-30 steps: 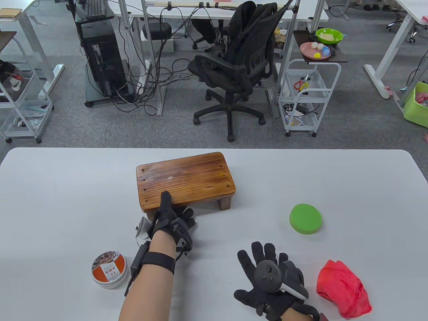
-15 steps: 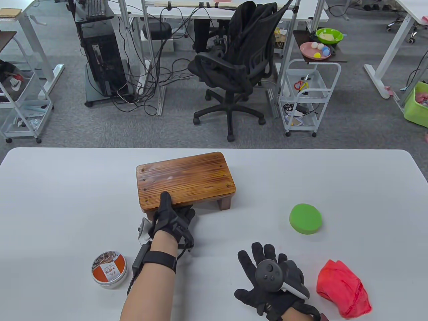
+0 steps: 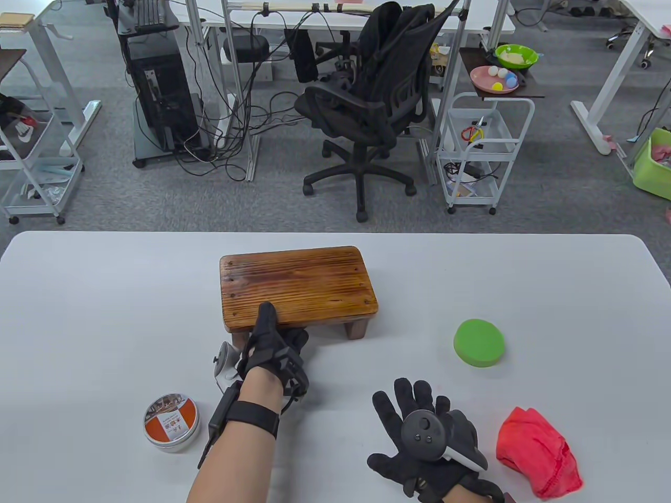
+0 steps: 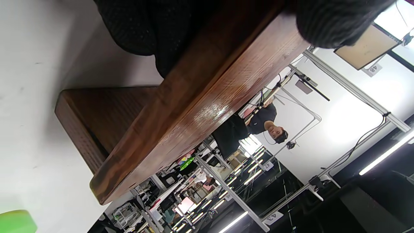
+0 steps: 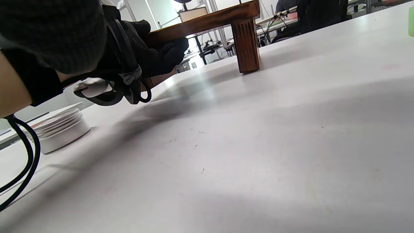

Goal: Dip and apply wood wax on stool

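Metal tin (image 3: 171,422): round, lid on with an orange label, standing on the surface (image 3: 105,314) at the near left; just left of the left forearm. Also seen low and side-on at the left of the right wrist view (image 5: 59,130).
Left hand (image 3: 272,348): gloved in black, gripping the stool's near edge towards its left end; thumb lying on the top board, fingers curled under the rim. The right wrist view shows the fingers (image 5: 168,51) wrapped beneath the board.
Stool (image 3: 298,287): small, dark brown wood, grain running lengthwise, screw holes at both short ends; set at the middle of the surface, slightly skewed. Right near leg stands on the surface. The left wrist view shows the board's edge (image 4: 200,106) glossy and the leg below it.
Right hand (image 3: 419,440): gloved in black, lying flat and open on the surface, fingers spread, gripping nothing; well apart from the stool, between the left forearm and the cloth.
Sponge (image 3: 478,343): green, round and thick, on the surface to the right of the stool, apart from both hands.
Cloth (image 3: 540,453): red, crumpled, at the near right, just beside the right hand.
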Motion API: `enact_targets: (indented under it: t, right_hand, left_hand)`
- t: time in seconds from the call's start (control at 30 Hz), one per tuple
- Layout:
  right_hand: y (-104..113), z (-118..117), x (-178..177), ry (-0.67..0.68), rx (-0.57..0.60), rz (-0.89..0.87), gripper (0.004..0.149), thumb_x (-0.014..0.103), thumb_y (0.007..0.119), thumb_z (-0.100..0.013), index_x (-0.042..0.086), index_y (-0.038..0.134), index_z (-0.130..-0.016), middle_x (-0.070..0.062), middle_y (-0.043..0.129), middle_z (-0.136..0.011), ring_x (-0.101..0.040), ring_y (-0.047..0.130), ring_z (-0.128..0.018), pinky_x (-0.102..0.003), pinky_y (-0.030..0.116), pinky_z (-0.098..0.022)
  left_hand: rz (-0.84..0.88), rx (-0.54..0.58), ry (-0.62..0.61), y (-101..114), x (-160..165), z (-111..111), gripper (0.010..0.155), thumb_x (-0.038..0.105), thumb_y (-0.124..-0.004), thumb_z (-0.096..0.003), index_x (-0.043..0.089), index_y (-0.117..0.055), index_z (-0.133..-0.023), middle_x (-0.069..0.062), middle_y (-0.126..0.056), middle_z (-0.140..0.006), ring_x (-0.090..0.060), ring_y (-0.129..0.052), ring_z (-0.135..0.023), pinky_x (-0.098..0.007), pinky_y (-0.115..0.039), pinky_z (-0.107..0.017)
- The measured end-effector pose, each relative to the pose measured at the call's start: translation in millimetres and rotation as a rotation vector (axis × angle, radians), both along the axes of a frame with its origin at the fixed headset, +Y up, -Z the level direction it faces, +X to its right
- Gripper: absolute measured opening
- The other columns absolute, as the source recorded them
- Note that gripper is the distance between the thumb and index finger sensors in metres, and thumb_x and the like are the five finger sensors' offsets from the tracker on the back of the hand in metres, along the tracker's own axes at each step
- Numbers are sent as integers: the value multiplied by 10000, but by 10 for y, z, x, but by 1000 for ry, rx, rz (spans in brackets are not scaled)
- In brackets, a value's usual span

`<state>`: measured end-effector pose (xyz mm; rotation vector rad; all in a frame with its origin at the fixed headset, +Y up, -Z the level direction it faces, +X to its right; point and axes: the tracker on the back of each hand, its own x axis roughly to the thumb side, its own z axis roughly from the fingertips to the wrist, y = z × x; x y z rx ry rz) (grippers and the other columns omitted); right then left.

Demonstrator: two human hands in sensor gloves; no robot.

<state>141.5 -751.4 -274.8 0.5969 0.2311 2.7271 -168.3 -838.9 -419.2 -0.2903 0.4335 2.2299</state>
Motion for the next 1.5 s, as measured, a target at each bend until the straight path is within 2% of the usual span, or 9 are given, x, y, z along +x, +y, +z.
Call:
enact_targets:
  t: [0.43, 0.73, 0.9, 1.5]
  right_hand:
    - [185, 142, 55, 7, 111, -47, 1034, 703, 845, -326, 282, 274, -1078, -204, 112, -1141, -569, 107, -981, -805, 199, -634]
    - [251, 193, 89, 5, 150, -71, 1033, 702, 845, -328, 283, 272, -1079, -201, 107, -1142, -569, 101, -981, -805, 195, -635]
    - [253, 202, 97, 1, 148, -70, 1032, 702, 844, -328, 282, 274, -1080, -201, 110, -1142, -568, 102, -981, -805, 196, -635]
    - [258, 177, 123, -2, 124, -83, 1023, 697, 846, -329, 277, 295, -1081, -201, 129, -1144, -572, 120, -983, -809, 202, -630]
  left_hand:
    - [5, 35, -85, 199, 304, 626, 740, 733, -757, -503, 451, -426, -1101, 72, -689, -1124, -209, -860, -997, -440, -718, -778]
    - [35, 20, -126, 83, 470, 936, 741, 735, -755, -499, 450, -429, -1100, 73, -696, -1119, -204, -867, -995, -438, -723, -778]
    - [71, 1, -139, -48, 542, 980, 742, 742, -749, -493, 456, -428, -1098, 81, -697, -1118, -193, -872, -993, -432, -727, -781]
    - [70, -29, -145, -212, 492, 959, 743, 744, -742, -486, 454, -434, -1098, 84, -703, -1115, -188, -872, -992, -436, -723, -784]
